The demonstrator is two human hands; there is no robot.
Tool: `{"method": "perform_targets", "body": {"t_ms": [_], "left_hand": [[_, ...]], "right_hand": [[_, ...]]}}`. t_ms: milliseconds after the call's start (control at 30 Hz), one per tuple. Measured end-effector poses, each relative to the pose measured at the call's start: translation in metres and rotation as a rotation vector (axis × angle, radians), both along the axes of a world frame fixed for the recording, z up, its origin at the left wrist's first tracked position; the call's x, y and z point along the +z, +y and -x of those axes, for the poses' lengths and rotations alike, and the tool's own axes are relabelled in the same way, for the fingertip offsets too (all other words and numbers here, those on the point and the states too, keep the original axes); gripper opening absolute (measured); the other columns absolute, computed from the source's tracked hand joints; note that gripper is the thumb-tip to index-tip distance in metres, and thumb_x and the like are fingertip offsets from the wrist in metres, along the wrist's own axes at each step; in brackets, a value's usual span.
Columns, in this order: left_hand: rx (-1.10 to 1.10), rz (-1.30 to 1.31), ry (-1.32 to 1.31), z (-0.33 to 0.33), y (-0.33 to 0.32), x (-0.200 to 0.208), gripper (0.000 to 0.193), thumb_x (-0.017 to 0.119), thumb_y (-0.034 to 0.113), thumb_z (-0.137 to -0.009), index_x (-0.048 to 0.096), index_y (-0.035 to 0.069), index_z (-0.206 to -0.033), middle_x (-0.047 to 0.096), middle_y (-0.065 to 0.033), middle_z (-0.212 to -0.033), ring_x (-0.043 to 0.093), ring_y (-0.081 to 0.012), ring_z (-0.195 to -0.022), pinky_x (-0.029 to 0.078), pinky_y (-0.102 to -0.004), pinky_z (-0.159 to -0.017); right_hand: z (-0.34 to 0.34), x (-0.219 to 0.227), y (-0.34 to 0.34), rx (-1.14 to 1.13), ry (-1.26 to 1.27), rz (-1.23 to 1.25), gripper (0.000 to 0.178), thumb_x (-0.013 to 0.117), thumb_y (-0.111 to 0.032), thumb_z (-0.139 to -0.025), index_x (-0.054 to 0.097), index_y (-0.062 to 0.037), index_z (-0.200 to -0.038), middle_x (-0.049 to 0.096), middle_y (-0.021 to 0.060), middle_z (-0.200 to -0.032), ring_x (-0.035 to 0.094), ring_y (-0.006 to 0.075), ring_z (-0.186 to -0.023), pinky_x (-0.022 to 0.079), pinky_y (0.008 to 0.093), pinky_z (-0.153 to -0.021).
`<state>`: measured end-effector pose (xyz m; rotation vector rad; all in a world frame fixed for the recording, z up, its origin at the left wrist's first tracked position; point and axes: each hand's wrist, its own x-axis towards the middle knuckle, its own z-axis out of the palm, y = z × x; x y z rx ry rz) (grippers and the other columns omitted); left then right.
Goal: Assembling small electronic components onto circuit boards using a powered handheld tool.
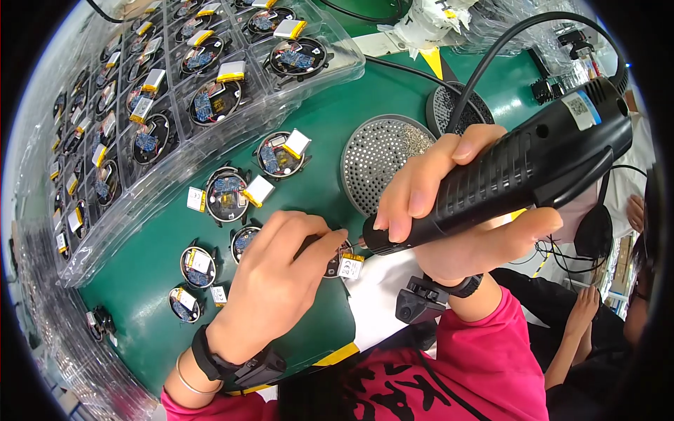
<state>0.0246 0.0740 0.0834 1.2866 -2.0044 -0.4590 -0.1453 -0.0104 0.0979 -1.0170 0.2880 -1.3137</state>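
Observation:
My right hand is wrapped round a thick black electric screwdriver, which tilts down to the left with its cable rising from the top end. Its tip points at a small round watch case on the green table. My left hand is closed on that case, thumb and fingers pinched at its far edge, covering much of it. A silver battery with a yellow end hangs out beside the case. More open watch cases with blue circuit boards lie around my left hand, one of them just beyond it.
A grey perforated dish holds small screws; a second round dish stands behind it. Clear plastic trays full of watch cases fill the left. White paper lies near me. Another person's hands show at the right.

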Motion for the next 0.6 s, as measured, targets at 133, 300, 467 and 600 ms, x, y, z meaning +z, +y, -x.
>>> {"method": "perform_targets", "body": {"t_ms": [133, 300, 467, 600], "left_hand": [[0.004, 0.046, -0.006, 0.0012, 0.0, -0.0015, 0.033, 0.068, -0.007, -0.066, 0.066, -0.001, -0.098, 0.056, -0.0103, -0.093, 0.059, -0.0275, -0.084, 0.051, -0.0357, -0.067], [0.021, 0.03, -0.008, 0.0006, 0.0013, -0.0023, 0.032, 0.069, -0.007, -0.066, 0.067, -0.001, -0.097, 0.056, -0.0099, -0.092, 0.059, -0.0265, -0.082, 0.051, -0.0351, -0.066], [0.018, 0.079, 0.003, 0.0009, 0.0012, -0.0054, 0.031, 0.069, -0.006, -0.066, 0.067, -0.001, -0.096, 0.055, -0.0098, -0.09, 0.059, -0.0259, -0.08, 0.051, -0.0349, -0.064], [0.019, 0.089, 0.013, 0.0013, 0.0016, -0.0058, 0.031, 0.069, -0.006, -0.066, 0.067, -0.001, -0.096, 0.055, -0.0097, -0.088, 0.059, -0.026, -0.079, 0.051, -0.0351, -0.064]], "right_hand": [[0.0009, -0.0046, -0.0002, 0.074, -0.09, -0.01, 0.091, 0.058, -0.084, -0.066, 0.039, -0.0053, -0.109, 0.058, 0.0147, -0.073, 0.06, 0.024, -0.054, 0.052, 0.0355, -0.053], [0.0002, 0.0008, 0.0019, 0.045, -0.098, -0.036, 0.092, 0.059, -0.083, -0.065, 0.039, -0.005, -0.109, 0.058, 0.0153, -0.074, 0.06, 0.0242, -0.055, 0.053, 0.0362, -0.054], [0.0021, -0.0008, 0.0018, 0.069, -0.089, -0.009, 0.092, 0.063, -0.081, -0.063, 0.039, -0.0052, -0.11, 0.058, 0.0157, -0.076, 0.061, 0.0256, -0.057, 0.054, 0.0371, -0.056], [0.002, -0.0022, 0.0018, 0.096, -0.097, -0.017, 0.092, 0.065, -0.08, -0.062, 0.039, -0.0055, -0.11, 0.059, 0.0158, -0.076, 0.062, 0.0267, -0.059, 0.054, 0.0371, -0.056]]}}
